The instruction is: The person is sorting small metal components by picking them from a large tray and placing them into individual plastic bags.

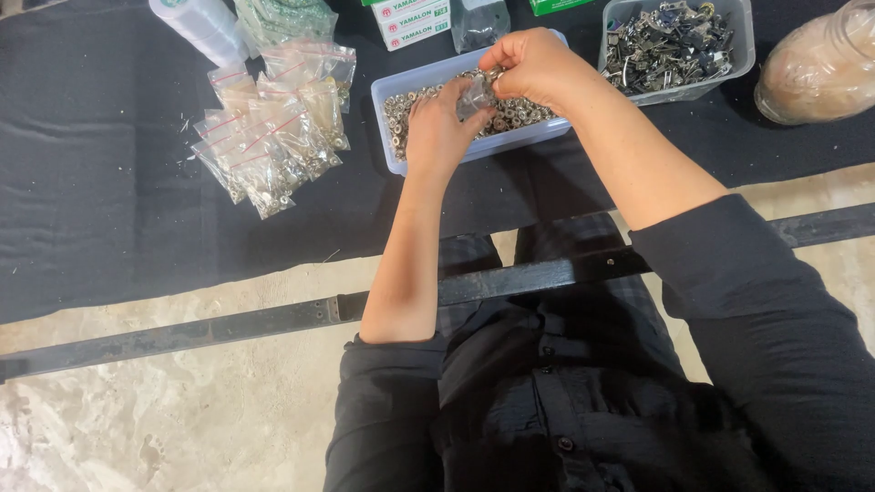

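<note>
Pale stone-like floor below; above it a bench (109,210) draped in black cloth, with a dark metal bar (273,319) running along its near edge. The person sits close, in black sleeves pushed up the forearms.

Both hands meet over a clear plastic tub (392,137) filled with small silvery metal rings — the tub stands on the cloth, centre, straight ahead of the person. The left hand (439,128) rests over the tub with fingers curled, holding the lower part of a small clear bag (476,94). The right hand (533,66) comes in from above, fingertips pinched together at the bag's top edge. The bag sits between the two hands, just over the rings.

Left of the tub: a heap of filled little bags with red seal strips (273,128), fanned out on the cloth. Right of it: a second clear tub of darker mixed metal parts (679,41), then a rounded clear jar (816,68) at the edge — contents brownish, not identifiable.
</note>
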